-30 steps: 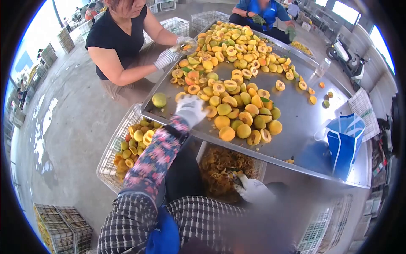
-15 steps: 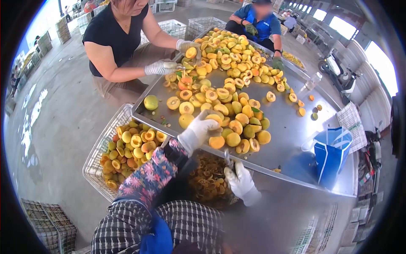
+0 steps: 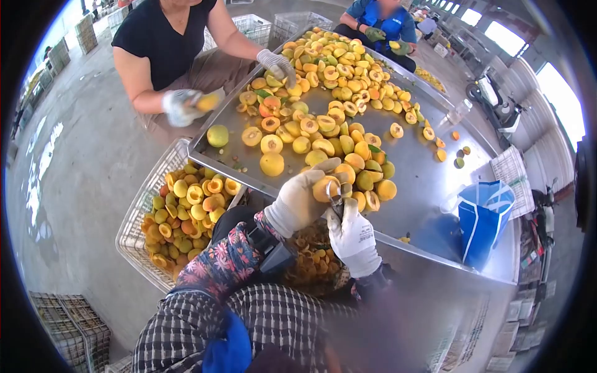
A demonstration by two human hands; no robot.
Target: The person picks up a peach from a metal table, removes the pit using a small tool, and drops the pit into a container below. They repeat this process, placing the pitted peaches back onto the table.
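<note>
My left hand (image 3: pixel 296 204), in a white glove, holds a yellow peach half (image 3: pixel 324 188) over the near edge of the metal table (image 3: pixel 423 199). My right hand (image 3: pixel 354 241), also gloved, is wrapped round a small metal pitting tool (image 3: pixel 336 202). The tool's curved tip is at the right side of that fruit. Just beyond my hands, a heap of cut yellow peaches (image 3: pixel 357 146) covers much of the tabletop; some cut faces show brown hollows. Below my hands, brownish pit scraps (image 3: pixel 314 261) lie in a container partly hidden by my arms.
A white plastic crate (image 3: pixel 132 233) of peach halves stands at my left. Two co-workers sit across the table; the nearer one's gloved hand (image 3: pixel 181 107) holds a fruit piece. A blue bag (image 3: pixel 485 221) and a clear bottle (image 3: pixel 459 112) stand on the table's right side.
My left hand has drawn back from the heap with a peach half. My right hand has risen, bringing the tool to it. The nearer co-worker's hand has moved towards the crate side.
</note>
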